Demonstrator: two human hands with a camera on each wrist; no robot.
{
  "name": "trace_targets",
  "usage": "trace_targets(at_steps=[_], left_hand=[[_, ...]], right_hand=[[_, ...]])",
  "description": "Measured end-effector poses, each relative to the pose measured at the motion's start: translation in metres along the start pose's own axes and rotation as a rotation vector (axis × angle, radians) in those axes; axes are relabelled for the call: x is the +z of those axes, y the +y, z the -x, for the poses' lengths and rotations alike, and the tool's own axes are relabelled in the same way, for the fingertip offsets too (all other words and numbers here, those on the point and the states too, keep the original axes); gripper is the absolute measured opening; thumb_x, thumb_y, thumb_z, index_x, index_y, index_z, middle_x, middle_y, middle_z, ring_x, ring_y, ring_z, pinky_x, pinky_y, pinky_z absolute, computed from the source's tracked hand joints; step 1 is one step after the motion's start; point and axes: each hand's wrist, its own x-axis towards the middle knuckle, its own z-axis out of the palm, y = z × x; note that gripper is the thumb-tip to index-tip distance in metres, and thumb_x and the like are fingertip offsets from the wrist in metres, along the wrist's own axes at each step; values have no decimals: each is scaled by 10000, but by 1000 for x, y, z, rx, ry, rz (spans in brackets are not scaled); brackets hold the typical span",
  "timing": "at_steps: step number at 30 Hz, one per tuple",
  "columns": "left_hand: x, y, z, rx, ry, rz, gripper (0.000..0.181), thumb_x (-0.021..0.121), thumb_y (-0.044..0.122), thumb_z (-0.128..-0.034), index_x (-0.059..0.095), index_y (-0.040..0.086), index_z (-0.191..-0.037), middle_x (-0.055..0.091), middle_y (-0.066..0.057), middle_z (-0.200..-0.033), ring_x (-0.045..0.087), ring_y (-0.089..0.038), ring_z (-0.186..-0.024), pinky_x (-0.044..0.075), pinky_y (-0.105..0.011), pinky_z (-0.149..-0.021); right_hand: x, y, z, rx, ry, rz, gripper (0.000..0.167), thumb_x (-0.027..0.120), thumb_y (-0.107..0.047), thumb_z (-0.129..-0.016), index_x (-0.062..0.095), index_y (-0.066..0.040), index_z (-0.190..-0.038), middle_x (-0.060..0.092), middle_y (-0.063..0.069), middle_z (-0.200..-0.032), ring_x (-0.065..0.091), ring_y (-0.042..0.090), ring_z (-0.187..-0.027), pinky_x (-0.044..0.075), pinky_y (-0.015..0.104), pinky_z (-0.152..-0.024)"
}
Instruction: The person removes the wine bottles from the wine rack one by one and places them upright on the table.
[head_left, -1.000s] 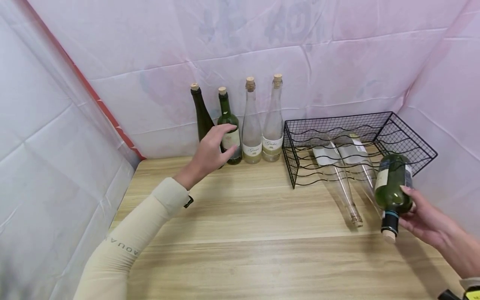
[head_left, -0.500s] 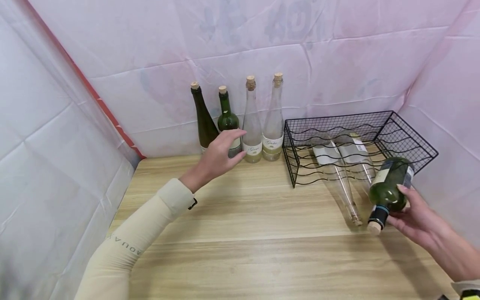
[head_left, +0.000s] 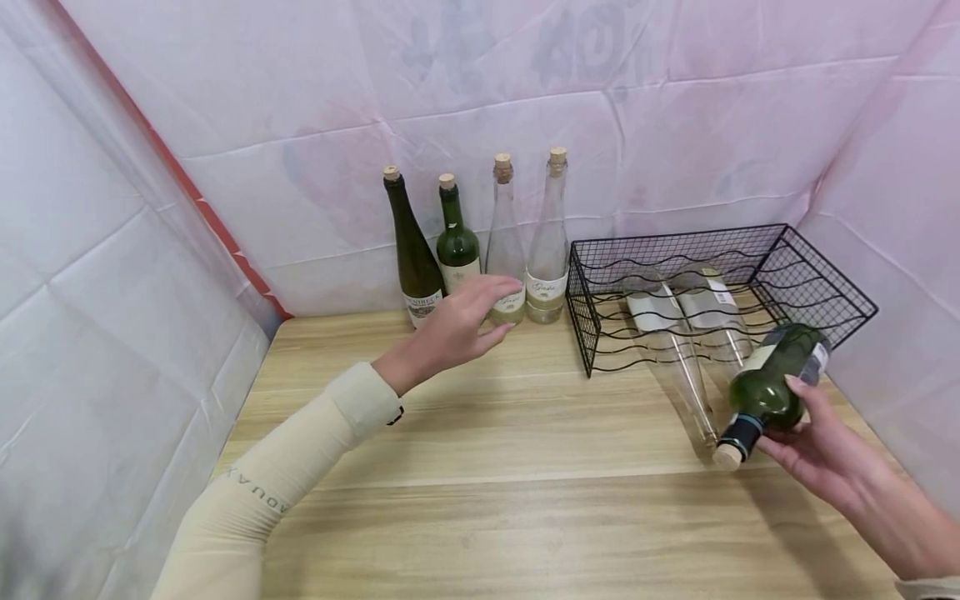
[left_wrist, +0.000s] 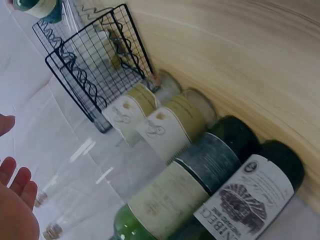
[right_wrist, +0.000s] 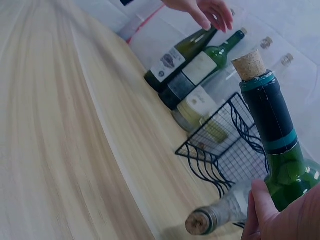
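The right hand grips a green bottle, thumb along its side, corked neck pointing left and nearer the person. Just beyond that grip sits a wire rack; well left, the left hand holds nothing, thumb and fingers apart, before upright bottles.

4 bottles left of the rack, 2 bottles in it

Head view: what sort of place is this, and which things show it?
Probably a makeshift booth, perhaps for demonstrations: creased pale sheeting walls in a wood-grain tabletop on three sides, where four corked bottles stand beside a black wire rack.
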Motion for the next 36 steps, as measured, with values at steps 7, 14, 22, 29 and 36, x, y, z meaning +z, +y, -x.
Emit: trace_targets(at_steps=[7,14,22,29,36], left_hand=[[8,13,-6,37,-38,21,523,789,154,-917,600,1,-1380,653,-139,-1379,603,-261,-1326,450,-291,-1199],[16,26,-11,135,-70,17,479,767,164,-935,612,8,-1361,654,-117,-1391,605,-236,-1336,430,-292,-1217],[29,41,-16,321,-115,-50,434,703,190,-982,625,17,-1372,677,-109,-1382,623,-243,-1330,417,-286,-1225],[42,51,-20,499,-87,-142,336,547,173,-1054,669,60,-1346,704,-62,-1360,647,-216,-1304,428,-314,-1223],[48,58,-24,598,-57,-248,339,459,124,-1091,669,73,-1353,712,-48,-1356,659,-195,-1293,426,-314,-1223]], right_hand=[[9,10,0,-32,57,33,197,463,-373,-1095,385,-264,-1239,629,203,-1059,735,327,-992,633,434,-944],[20,22,0,-55,47,34,166,458,-329,-1102,503,-173,-1136,630,169,-1070,737,310,-1001,634,422,-944],[26,36,-2,-83,14,19,191,452,-295,-1109,553,-133,-1120,653,168,-1087,738,309,-1039,625,424,-965],[28,42,-1,-113,-18,1,212,435,-270,-1115,560,-99,-1127,657,179,-1105,736,311,-1066,622,446,-971],[34,45,3,-136,-8,23,180,434,-275,-1115,529,-129,-1156,646,156,-1110,734,294,-1070,623,425,-974]])
